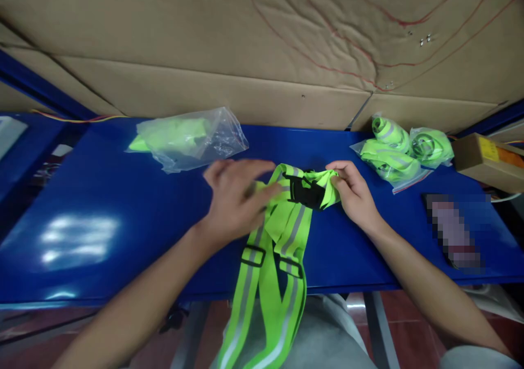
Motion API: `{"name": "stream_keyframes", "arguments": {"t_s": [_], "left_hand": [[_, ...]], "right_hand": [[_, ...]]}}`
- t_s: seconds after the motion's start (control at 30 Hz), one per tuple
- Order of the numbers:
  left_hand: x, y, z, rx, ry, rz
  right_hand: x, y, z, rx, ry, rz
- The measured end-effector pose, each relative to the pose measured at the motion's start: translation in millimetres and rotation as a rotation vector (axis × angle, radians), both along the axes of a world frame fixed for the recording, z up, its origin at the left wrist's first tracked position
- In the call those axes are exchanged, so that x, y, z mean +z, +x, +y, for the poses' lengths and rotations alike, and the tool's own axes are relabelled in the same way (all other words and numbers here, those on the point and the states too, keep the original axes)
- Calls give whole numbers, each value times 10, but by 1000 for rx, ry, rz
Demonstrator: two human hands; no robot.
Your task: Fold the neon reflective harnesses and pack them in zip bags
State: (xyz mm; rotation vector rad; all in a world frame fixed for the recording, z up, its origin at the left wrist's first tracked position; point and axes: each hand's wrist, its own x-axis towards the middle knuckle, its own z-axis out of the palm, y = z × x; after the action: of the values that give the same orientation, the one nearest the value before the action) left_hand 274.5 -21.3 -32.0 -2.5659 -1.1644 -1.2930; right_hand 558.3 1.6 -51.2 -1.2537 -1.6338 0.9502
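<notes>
A lime-green reflective strap harness (289,227) with grey stripes hangs over the table's front edge toward my lap. Its black side-release buckle (305,191) lies fastened near the top of the harness. My right hand (355,191) is closed, pinching the gathered webbing just right of the buckle between thumb and fingers. At the buckle's left, my left hand (239,197) is slightly blurred, its fingers spread over the strap. Two black slide adjusters, the left one (252,256) and the right one (290,267), sit lower on the hanging straps.
On the blue table (143,221), a clear plastic bag (188,140) with green material lies at back left. Several bagged green rolls (393,150) sit at back right, beside a cardboard box (489,161). A pixelated phone-like object (454,232) lies at right. Cardboard panels (204,88) stand behind.
</notes>
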Motion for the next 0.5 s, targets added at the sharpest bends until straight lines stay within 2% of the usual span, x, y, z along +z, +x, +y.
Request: {"name": "stream_keyframes", "arguments": {"t_s": [0.07,0.13,0.23,0.4,0.5], "left_hand": [[15,68,-66,-194,-105,135],[9,136,-94,-271,-238,210],[-42,204,-85,-217,-320,250],[-127,250,-97,-126,-187,329],[-139,267,-120,-113,-178,302]], "right_hand": [[2,-30,0,2,-13,17],[6,-64,-20,14,-2,5],[-6,-111,-75,55,2,-48],[-35,-149,-138,68,-4,-77],[-19,-150,-156,71,20,-99]]}}
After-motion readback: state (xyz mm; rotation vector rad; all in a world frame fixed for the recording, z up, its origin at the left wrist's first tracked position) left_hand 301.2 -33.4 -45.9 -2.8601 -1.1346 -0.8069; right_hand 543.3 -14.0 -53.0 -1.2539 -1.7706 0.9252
